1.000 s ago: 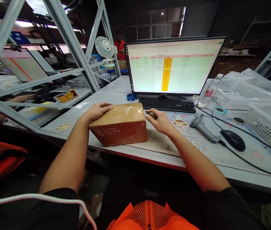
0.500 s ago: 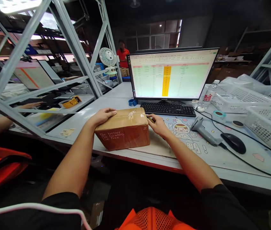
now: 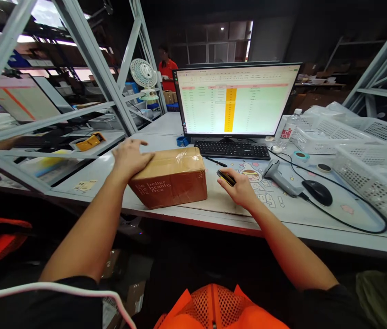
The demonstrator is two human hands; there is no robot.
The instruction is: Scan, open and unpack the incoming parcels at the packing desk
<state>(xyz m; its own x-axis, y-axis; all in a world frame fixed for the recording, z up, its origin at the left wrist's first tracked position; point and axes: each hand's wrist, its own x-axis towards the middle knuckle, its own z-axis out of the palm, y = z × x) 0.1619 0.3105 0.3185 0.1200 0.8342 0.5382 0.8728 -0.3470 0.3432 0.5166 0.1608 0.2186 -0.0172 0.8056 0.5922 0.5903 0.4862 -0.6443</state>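
A taped brown cardboard box (image 3: 176, 186) with printed words on its near side rests close to the front edge of the desk. My left hand (image 3: 129, 159) is at the box's left end, fingers apart, with the thumb against its upper left edge. To the right of the box and apart from it, my right hand (image 3: 239, 186) grips a black and yellow utility knife (image 3: 227, 177). Whether its blade is out I cannot tell. Behind the knife, a black pen (image 3: 216, 161) lies in front of the keyboard (image 3: 232, 150).
A monitor (image 3: 237, 103) stands behind the keyboard. On the right are a barcode scanner (image 3: 282, 179), a black mouse (image 3: 317, 192), cables and white plastic baskets (image 3: 374, 164). A metal frame (image 3: 101, 64) borders the left. A person in red (image 3: 168, 71) stands far back.
My right hand has drawn away from the box's right end with the knife. My left hand has lifted its fingers and shifted toward the box's left edge. The view has turned slightly.
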